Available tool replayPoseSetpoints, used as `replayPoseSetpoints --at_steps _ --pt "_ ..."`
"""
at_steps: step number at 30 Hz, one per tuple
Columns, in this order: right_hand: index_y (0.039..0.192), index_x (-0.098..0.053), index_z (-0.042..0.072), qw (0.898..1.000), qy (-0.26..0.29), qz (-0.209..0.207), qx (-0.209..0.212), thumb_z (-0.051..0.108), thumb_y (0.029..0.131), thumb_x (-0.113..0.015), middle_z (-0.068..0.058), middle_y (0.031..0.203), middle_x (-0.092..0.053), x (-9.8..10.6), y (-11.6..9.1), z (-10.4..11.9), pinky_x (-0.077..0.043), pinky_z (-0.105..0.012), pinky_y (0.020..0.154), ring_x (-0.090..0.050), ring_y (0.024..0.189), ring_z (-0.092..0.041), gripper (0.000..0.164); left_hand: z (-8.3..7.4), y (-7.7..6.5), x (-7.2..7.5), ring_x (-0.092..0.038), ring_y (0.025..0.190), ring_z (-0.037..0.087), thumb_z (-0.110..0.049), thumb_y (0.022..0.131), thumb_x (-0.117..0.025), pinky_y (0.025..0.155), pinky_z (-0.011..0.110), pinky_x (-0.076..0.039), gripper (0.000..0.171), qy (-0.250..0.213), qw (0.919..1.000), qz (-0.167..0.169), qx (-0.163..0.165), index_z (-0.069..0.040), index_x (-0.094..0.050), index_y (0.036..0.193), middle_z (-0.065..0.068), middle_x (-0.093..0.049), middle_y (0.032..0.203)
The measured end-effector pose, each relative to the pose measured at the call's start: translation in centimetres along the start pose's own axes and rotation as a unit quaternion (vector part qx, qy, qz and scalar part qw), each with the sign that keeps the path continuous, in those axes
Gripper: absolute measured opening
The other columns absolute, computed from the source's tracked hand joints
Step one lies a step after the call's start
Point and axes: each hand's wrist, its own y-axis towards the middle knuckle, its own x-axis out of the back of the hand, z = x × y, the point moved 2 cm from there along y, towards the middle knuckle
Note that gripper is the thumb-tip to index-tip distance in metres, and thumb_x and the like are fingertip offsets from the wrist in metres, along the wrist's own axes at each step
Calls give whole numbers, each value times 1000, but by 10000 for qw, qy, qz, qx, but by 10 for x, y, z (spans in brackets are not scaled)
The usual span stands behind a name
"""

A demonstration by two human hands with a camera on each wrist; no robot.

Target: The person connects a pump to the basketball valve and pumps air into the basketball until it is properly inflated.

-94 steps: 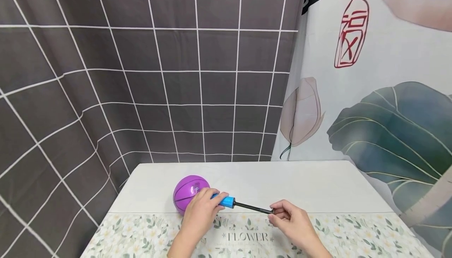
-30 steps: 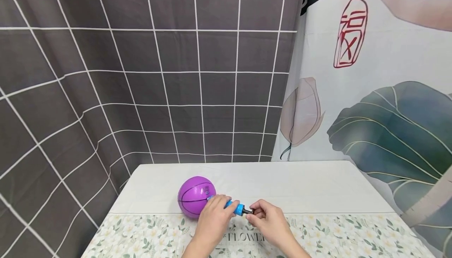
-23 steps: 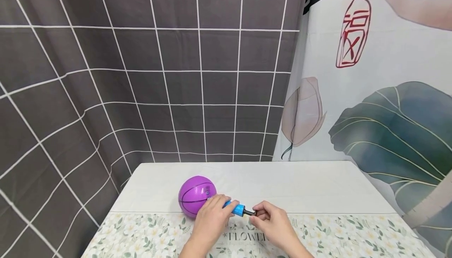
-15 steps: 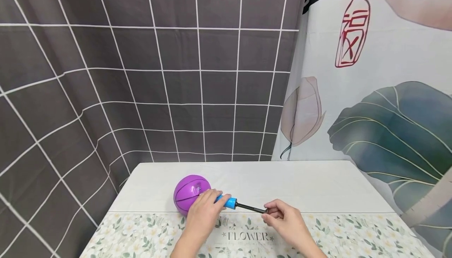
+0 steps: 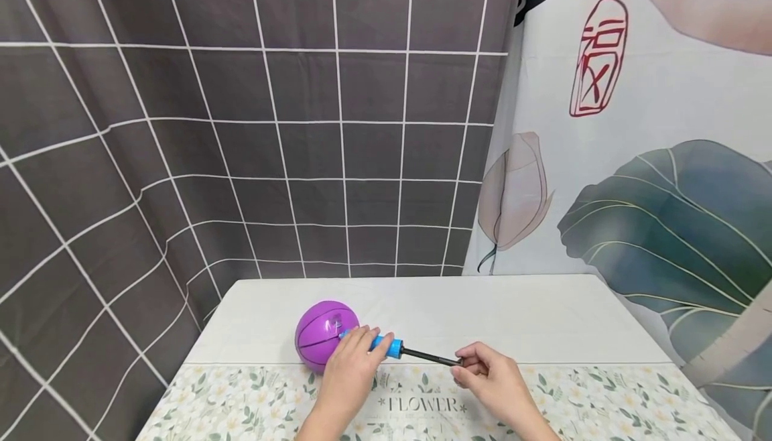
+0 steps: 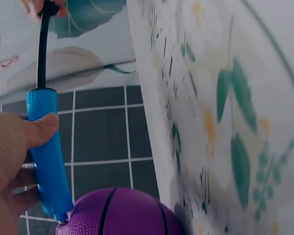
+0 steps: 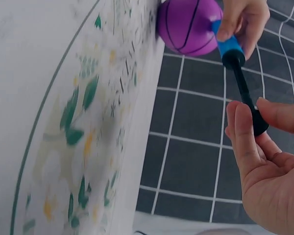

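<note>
A purple ball point(image 5: 319, 337) with black seam lines rests on the table at the left of the hands. My left hand point(image 5: 350, 374) grips the blue barrel of a hand pump point(image 5: 395, 348), whose tip meets the ball's side in the left wrist view. The black pump rod point(image 5: 428, 357) stands drawn out to the right. At its end, my right hand point(image 5: 494, 381) pinches the small black handle point(image 7: 259, 122) between thumb and fingers. The fingers of my left hand hide part of the barrel in the head view.
The table point(image 5: 512, 313) has a white back part and a flower-print cover point(image 5: 241, 401) in front. A dark curtain point(image 5: 301, 159) with white grid lines hangs behind and at the left. A white printed curtain point(image 5: 543, 92) hangs at the right.
The rod stood long at first, was pushed mostly into the barrel about a second ago, then was drawn out again. The right hand moved left and back right; the ball and left hand shifted slightly.
</note>
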Motion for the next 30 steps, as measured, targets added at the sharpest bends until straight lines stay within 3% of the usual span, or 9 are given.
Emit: replayPoseSetpoints --at_steps 4,10,15,21,30 --pt "108 -68 1 9999 49 125 77 15 86 -80 2 81 -72 -14 1 3 -57 -21 62 -71 70 -12 29 -9 0 -2 -69 108 26 -1 68 -85 100 42 -57 56 -38 9999 -81 -119 -19 -73 120 8 -73 114" --pt "106 -68 1 9991 14 302 305 17 87 -80 3 81 -70 -32 5 10 -57 -21 60 -69 69 -10 27 -21 0 -7 -69 104 24 -11 69 -88 100 39 -57 50 -108 9994 -201 -264 -19 -74 117 6 -73 111" --pt "105 -69 3 9983 -125 393 401 20 88 -79 5 81 -70 -38 7 12 -56 -20 62 -67 68 -4 26 -24 -1 -10 -69 102 21 -16 70 -88 98 37 -58 48 -191 9994 -245 -165 -20 -74 115 3 -73 109" --pt "103 -69 5 9993 -141 227 269 16 86 -80 5 84 -70 -30 5 11 -56 -20 65 -66 70 -3 24 -13 1 -10 -67 101 14 -30 72 -85 93 32 -59 43 -214 9997 -146 35 -26 -71 113 -5 -68 107" --pt "107 -69 6 9998 -199 51 -29 17 87 -79 3 86 -72 2 -2 1 -57 -20 68 -70 73 -7 25 9 1 1 -66 107 18 -24 75 -86 95 36 -59 45 -130 9991 57 401 -25 -69 117 -2 -69 111"
